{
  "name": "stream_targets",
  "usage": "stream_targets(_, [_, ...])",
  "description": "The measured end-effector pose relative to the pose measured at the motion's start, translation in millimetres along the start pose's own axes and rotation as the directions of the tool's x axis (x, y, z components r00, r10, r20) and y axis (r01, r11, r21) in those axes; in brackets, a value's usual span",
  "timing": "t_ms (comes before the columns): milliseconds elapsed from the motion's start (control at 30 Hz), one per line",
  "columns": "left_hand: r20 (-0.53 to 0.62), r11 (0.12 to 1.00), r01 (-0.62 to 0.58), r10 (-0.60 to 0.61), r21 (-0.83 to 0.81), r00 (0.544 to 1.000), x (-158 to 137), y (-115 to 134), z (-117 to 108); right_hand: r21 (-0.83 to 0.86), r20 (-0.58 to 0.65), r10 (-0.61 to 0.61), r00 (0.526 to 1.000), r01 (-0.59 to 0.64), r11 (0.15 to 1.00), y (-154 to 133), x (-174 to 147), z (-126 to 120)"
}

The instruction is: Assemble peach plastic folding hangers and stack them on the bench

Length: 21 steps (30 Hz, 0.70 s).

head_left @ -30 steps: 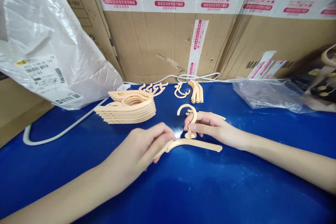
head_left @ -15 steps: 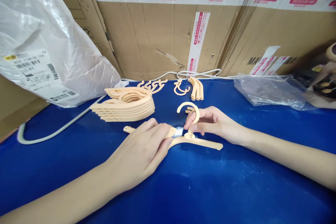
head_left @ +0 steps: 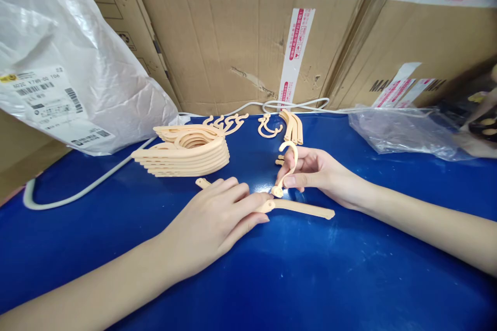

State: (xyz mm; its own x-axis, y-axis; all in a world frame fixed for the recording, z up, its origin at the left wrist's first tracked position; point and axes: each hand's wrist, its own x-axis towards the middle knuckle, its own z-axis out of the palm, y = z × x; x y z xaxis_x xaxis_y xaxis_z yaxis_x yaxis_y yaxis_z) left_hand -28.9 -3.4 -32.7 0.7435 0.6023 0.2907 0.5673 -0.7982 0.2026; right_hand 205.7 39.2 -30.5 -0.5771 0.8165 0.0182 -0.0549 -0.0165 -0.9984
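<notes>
My left hand is closed over a cream plastic hanger arm, whose holed far end sticks out past the knuckles. By its fingertips, the inner end overlaps a second hanger arm, which reaches right across the blue table. My right hand pinches a cream hanger hook between thumb and fingers. The hook stands upright, its round base just above the overlapping ends; whether they touch I cannot tell. Behind the right fingers, small cream pieces are partly hidden.
A stack of cream hanger parts sits at back left. Loose hooks, more hooks and short curved arms lie behind. A white cable, a plastic-wrapped package, a clear bag and cardboard boxes border the blue table.
My right hand has lifted and tilted the hook, its base now clear of the lower arm's socket. My left hand has slid right with its hanger arm, whose inner end now covers that socket.
</notes>
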Motion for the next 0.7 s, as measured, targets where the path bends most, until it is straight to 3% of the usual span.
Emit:
stream_targets(500, [-0.074, 0.997, 0.071, -0.071, -0.004, 0.995, 0.5, 0.4, 1.9, -0.003, 0.037, 0.013, 0.999, -0.013, 1.0, -2.3, -1.1, -0.1])
stream_targets(700, [-0.03, 0.997, 0.073, -0.074, -0.005, 0.997, -1.0, 2.3, -0.8, 0.032, 0.034, 0.001, 0.999, -0.002, 0.999, -2.0, -0.3, -0.9])
